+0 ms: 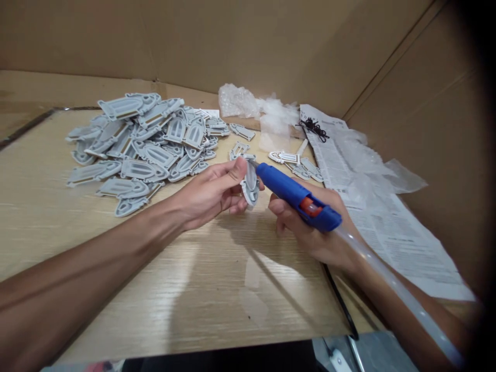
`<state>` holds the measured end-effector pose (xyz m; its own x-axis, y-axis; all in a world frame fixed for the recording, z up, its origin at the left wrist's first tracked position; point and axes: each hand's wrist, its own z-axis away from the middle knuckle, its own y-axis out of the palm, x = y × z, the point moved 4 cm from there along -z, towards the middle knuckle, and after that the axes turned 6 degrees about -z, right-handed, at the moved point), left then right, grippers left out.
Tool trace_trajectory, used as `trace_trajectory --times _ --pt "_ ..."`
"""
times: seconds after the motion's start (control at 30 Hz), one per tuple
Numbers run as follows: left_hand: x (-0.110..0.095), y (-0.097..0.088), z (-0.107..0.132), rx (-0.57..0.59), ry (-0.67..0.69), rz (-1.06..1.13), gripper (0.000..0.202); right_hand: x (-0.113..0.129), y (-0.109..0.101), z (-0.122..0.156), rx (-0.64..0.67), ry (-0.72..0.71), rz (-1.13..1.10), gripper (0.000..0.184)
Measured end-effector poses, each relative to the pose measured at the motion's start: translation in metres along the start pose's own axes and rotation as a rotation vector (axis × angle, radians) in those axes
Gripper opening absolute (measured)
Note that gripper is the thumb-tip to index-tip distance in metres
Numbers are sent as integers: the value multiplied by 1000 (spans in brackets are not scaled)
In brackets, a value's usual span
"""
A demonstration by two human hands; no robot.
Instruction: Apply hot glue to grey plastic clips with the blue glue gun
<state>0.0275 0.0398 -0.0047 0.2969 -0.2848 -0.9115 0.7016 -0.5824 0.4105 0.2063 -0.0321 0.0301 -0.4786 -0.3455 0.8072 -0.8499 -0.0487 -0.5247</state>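
My left hand (217,194) pinches a grey arched plastic piece (251,185) between thumb and fingers above the table. My right hand (310,227) is wrapped round a blue hot glue gun (289,191) with an orange part showing in its side. A long translucent glue stick (382,263) runs out of its back end along my right forearm. The gun's nozzle points left at the upper end of the grey piece; whether it touches, I cannot tell. Just behind my left thumb lies another grey piece (240,150).
A large heap of grey arched pieces (147,139) stands at the left. Several more pieces (298,160) lie behind the gun. Crumpled plastic bags (248,103), printed paper sheets (391,237) and black ties (314,128) lie at the back and right. Cardboard walls (251,41) enclose the table.
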Motion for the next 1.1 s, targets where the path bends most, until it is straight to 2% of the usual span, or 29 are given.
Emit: trace_trajectory --times 0.1,0.17,0.3,0.37,0.5,0.7,0.87,1.0,1.1 --pt "0 -2 -1 -23 -9 20 41 4 1 -1 -98 -129 217 39" --pt "1 -1 0 -4 -27 11 41 5 -3 -2 -209 -169 319 43" --pt "3 2 1 39 -62 -43 45 1 -26 -3 -501 -41 319 44" --pt "3 2 1 46 -67 -63 48 -5 -34 -6 -538 54 210 44" --pt "3 2 1 56 -90 -69 53 -20 -34 -16 -426 185 -162 51" --pt "2 5 4 138 -166 -92 52 -21 -19 -27 -261 176 -718 38" --pt "1 9 5 211 -183 -147 54 -9 -23 -29 -159 173 -734 39" --pt "2 7 4 192 -191 -166 56 -3 -32 -25 -141 176 -734 44" --pt "2 5 4 189 -209 -168 62 -3 -31 -23 -82 206 -767 44"
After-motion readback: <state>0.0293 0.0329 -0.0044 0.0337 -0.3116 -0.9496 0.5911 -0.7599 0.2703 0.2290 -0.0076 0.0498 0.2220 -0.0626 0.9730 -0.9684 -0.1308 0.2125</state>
